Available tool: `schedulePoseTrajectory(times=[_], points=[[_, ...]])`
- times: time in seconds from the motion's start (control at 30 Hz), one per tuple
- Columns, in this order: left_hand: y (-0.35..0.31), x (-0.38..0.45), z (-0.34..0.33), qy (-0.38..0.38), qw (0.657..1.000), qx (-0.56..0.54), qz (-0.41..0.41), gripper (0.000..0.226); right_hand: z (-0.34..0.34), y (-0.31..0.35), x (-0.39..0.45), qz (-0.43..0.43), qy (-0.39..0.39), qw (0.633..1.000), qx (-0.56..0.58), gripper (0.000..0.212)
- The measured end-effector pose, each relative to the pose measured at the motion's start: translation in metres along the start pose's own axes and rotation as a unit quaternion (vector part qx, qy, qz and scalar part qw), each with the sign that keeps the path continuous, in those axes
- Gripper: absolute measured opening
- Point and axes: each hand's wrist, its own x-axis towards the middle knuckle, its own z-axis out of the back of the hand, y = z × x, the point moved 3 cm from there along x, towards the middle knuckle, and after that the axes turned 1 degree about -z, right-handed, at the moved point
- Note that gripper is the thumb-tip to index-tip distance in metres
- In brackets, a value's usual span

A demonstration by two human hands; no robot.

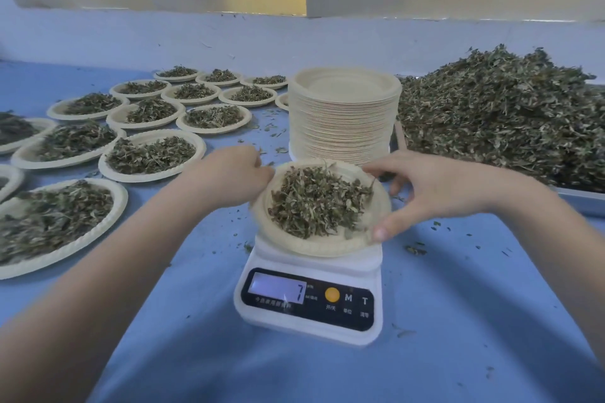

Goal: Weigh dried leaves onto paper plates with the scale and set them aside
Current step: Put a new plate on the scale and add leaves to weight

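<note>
A paper plate (322, 245) heaped with dried leaves (316, 201) sits on the white digital scale (311, 304), whose display shows a 7. My left hand (229, 173) grips the plate's left rim. My right hand (435, 188) holds the right rim, thumb at the near edge and fingers over the far edge. The plate looks slightly tilted and blurred.
A tall stack of empty paper plates (343, 118) stands just behind the scale. A big pile of dried leaves (501, 114) fills a tray (579, 199) at the right. Several filled plates (150, 154) cover the blue table (458, 304) at the left. Leaf crumbs lie scattered around.
</note>
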Motion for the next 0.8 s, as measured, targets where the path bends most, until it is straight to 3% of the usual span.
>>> schedulePoseTrajectory(times=[0.07, 0.2, 0.4, 0.5, 0.6, 0.7, 0.8], points=[[0.003, -0.003, -0.007, 0.019, 0.999, -0.045, 0.017, 0.035, -0.005, 0.001, -0.001, 0.019, -0.003, 0.999, 0.027, 0.106], [0.009, -0.006, -0.006, -0.016, 0.995, -0.092, 0.032, 0.027, -0.005, 0.008, -0.003, -0.016, -0.021, 0.997, 0.07, 0.126], [0.036, -0.018, 0.04, -0.091, 0.983, -0.152, 0.043, 0.026, 0.013, 0.044, 0.004, 0.031, -0.071, 0.991, 0.107, 0.105], [0.062, -0.027, 0.066, -0.129, 0.979, -0.147, 0.06, 0.025, 0.017, 0.077, 0.023, 0.042, -0.071, 0.991, 0.108, 0.11], [0.095, -0.037, 0.09, -0.157, 0.974, -0.131, 0.098, 0.02, 0.021, 0.111, 0.051, 0.088, -0.076, 0.981, 0.154, 0.067], [0.131, -0.042, 0.109, -0.182, 0.967, -0.125, 0.13, 0.02, 0.019, 0.141, 0.083, 0.107, -0.067, 0.977, 0.174, 0.067], [0.17, -0.047, 0.123, -0.189, 0.961, -0.114, 0.167, 0.019, 0.011, 0.176, 0.115, 0.13, -0.028, 0.977, 0.164, 0.052]])
